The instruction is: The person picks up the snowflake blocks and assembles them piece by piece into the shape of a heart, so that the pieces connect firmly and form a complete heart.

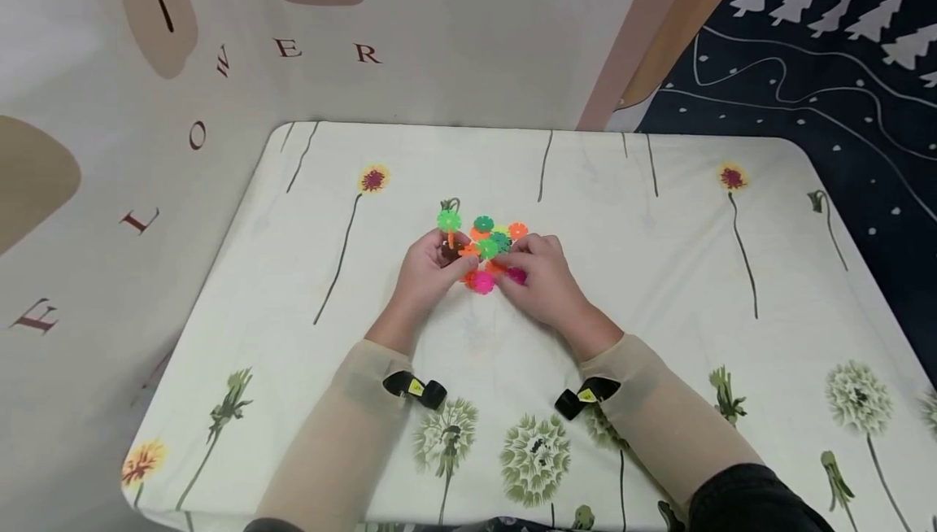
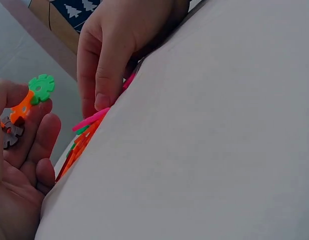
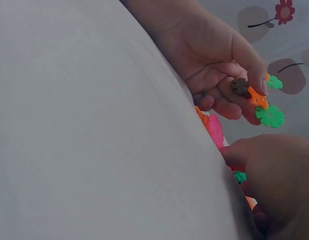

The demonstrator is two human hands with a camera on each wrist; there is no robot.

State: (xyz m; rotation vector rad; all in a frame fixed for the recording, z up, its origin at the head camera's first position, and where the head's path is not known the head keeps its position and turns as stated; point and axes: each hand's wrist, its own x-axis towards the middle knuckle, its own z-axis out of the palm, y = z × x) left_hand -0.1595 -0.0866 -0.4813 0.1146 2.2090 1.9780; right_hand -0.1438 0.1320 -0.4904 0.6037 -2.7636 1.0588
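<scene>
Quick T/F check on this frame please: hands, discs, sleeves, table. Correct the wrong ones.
1. The left hand holds an orange disc joined to a green disc. True.
2. The right hand is raised far from any discs. False: its fingers are down at the disc pile.
3. In the right wrist view, a brown disc shows beside the orange one. True.
4. Both forearms are bare. False: beige sleeves cover them.
5. The tabletop has printed flowers. True.
</scene>
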